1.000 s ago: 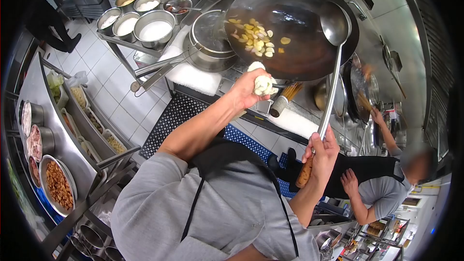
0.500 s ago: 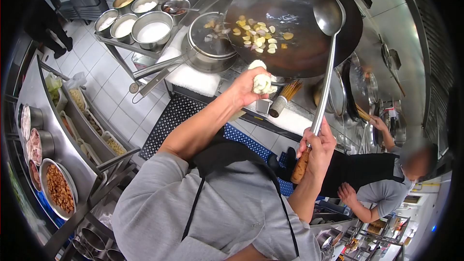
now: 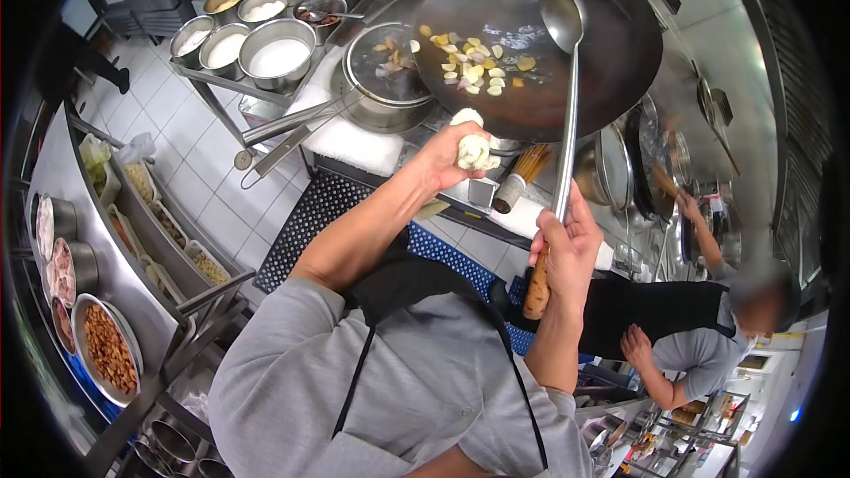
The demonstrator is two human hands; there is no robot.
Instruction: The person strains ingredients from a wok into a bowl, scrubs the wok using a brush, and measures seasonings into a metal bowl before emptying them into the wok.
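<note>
My left hand [image 3: 445,158] is closed around a bunched white cloth [image 3: 476,152] at the near edge of a large dark wok [image 3: 611,66]. Whether a wok handle lies inside the cloth is hidden. Sliced pale and yellowish pieces, like garlic and ginger [image 3: 475,65], lie in the wok's left half. My right hand [image 3: 569,248] grips a long steel ladle [image 3: 567,137] by its wooden end. The ladle's bowl is over the far middle of the wok, right of the slices.
A lidded pot or strainer-topped pan [image 3: 382,111] stands left of the wok. Steel ingredient pots [image 3: 279,62] fill a rack behind it. A bamboo brush [image 3: 521,179] lies near the wok. At right, a co-worker [image 3: 691,310] holds a brush. A bowl of nuts [image 3: 106,345] is at left.
The ladle has swung left in the wok, and my right hand has moved slightly left and up. The slices have shifted a little left. My left hand has barely moved.
</note>
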